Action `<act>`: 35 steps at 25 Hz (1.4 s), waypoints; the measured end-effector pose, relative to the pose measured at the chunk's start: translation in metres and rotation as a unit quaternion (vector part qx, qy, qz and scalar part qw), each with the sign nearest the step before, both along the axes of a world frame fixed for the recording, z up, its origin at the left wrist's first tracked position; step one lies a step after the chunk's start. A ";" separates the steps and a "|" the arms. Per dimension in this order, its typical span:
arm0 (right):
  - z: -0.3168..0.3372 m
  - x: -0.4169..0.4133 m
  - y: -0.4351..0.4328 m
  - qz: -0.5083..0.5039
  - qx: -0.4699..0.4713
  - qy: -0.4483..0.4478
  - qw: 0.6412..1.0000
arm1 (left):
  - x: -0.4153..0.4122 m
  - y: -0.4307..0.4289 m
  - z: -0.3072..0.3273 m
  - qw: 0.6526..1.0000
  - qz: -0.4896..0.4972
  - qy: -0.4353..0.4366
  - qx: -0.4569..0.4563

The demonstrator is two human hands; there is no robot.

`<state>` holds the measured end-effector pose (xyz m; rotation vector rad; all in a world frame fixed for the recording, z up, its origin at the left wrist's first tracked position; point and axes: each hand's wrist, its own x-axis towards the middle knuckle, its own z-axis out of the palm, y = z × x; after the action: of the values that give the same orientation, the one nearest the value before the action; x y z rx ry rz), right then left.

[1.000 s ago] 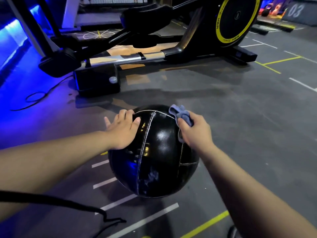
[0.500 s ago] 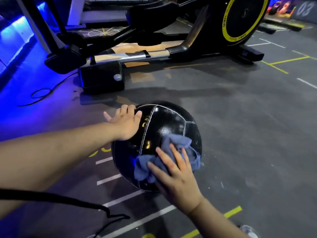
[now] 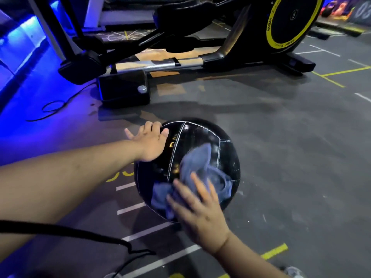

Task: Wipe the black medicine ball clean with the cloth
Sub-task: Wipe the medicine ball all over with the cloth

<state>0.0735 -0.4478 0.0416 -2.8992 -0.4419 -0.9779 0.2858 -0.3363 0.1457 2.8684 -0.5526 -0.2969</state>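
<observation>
The black medicine ball point(image 3: 198, 141) with white stitched seams rests on the grey gym floor near the middle of the view. My left hand point(image 3: 149, 142) lies flat on its upper left side, fingers spread, steadying it. My right hand point(image 3: 200, 209) presses a crumpled blue cloth point(image 3: 200, 169) against the ball's near front face, fingers splayed over the fabric. The hand and cloth are motion-blurred. The cloth hides part of the ball's lower front.
An elliptical trainer point(image 3: 180, 63) with a black-and-yellow flywheel point(image 3: 291, 21) stands just beyond the ball. A black cable point(image 3: 52, 106) loops on the blue-lit floor at left. A dark strap point(image 3: 80, 233) hangs at lower left. White and yellow lines mark the floor.
My right hand swept the cloth from the ball's top right down to its near front face, and now sits slightly lower and further right. My left hand stayed on the ball.
</observation>
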 end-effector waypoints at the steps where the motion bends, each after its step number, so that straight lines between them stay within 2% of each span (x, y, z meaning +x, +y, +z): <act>1: -0.021 -0.012 0.004 0.011 -0.056 0.009 0.998 | 0.002 0.002 -0.001 1.000 0.002 0.003 0.000; 3: -0.041 -0.018 0.000 0.039 -0.115 0.020 0.992 | 0.005 0.003 -0.002 1.000 0.008 0.007 -0.001; 6: -0.012 -0.004 -0.015 0.043 -0.095 0.022 0.994 | 0.010 0.003 -0.002 1.000 0.027 0.014 0.001; 7: 0.005 0.006 -0.020 0.032 -0.046 0.012 0.998 | 0.011 0.004 -0.003 0.999 0.032 0.016 0.004; 9: 0.046 0.036 -0.033 -0.032 0.124 0.024 0.992 | 0.008 0.004 -0.004 0.999 0.036 0.005 0.015; 11: 0.089 0.073 -0.046 -0.121 0.277 0.080 0.950 | 0.000 0.004 -0.004 0.999 0.029 -0.014 0.021; 14: 0.128 0.122 -0.069 -0.152 0.320 0.195 0.914 | -0.014 0.007 -0.005 0.999 -0.009 -0.034 0.019; 19: 0.151 0.149 -0.086 -0.169 0.284 0.317 0.889 | -0.031 0.014 -0.012 0.993 -0.063 -0.095 0.018; 22: 0.142 0.133 -0.087 -0.179 0.234 0.274 0.916 | -0.035 0.019 -0.014 0.987 -0.095 -0.125 0.023; 26: 0.135 0.087 -0.075 -0.233 0.195 0.183 0.935 | -0.035 0.027 -0.017 0.963 -0.180 -0.199 0.040; 30: 0.129 0.038 -0.033 -0.310 0.135 0.092 0.937 | -0.017 0.038 -0.015 0.927 -0.235 -0.248 0.154; 32: 0.124 0.015 -0.002 -0.336 0.080 0.111 0.932 | -0.006 0.044 -0.003 0.914 -0.260 -0.258 0.172; 35: 0.114 -0.007 0.032 -0.357 0.055 0.168 0.917 | -0.010 0.050 0.010 0.897 -0.317 -0.277 0.139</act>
<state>0.0663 -0.4162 0.1558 -3.0522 0.7133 -0.4735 0.2759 -0.2864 0.1559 2.9240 -1.6780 0.4109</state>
